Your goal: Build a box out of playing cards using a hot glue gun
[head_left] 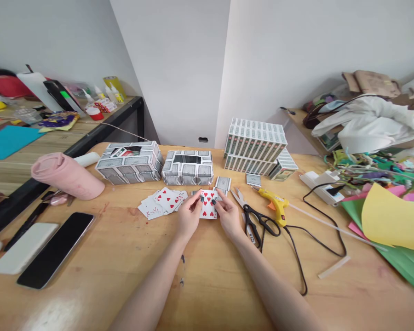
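Observation:
Between my hands is a seven of hearts card (209, 209), face up. My left hand (189, 214) pinches its left edge, and my right hand (227, 214) pinches its right edge. Just behind them a card lies back up (223, 184) on the table. Left of my left hand several cards (167, 199) lie fanned out face up. Behind the hands stand two boxes covered in playing cards, one in the middle (187, 170) and one further left (131, 163). Black-handled scissors (253, 214) and a yellow glue gun (278, 204) lie right of my right hand.
Stacked card packs (253, 147) stand at the back. A glue stick (334, 267), a power strip (320, 186), a looping black cable and coloured sheets (393, 216) are on the right. A pink roll (67, 177) and a black phone (57, 250) lie left.

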Action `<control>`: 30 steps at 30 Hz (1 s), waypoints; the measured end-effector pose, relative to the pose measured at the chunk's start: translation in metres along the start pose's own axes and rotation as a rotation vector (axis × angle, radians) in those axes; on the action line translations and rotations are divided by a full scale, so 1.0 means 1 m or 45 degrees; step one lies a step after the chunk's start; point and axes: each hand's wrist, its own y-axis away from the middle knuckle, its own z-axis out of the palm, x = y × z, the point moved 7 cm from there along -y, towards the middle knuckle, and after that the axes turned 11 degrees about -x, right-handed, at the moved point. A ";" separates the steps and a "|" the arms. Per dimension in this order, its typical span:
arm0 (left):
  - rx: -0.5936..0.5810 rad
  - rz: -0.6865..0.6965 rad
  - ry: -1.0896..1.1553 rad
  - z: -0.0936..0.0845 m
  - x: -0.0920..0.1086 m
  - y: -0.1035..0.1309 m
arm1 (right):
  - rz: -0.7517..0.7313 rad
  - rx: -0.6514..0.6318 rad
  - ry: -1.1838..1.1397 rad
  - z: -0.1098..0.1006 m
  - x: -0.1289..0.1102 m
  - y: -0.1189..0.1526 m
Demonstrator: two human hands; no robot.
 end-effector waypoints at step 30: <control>-0.053 -0.073 0.273 0.015 0.004 0.006 | 0.068 0.013 -0.029 0.007 -0.005 0.007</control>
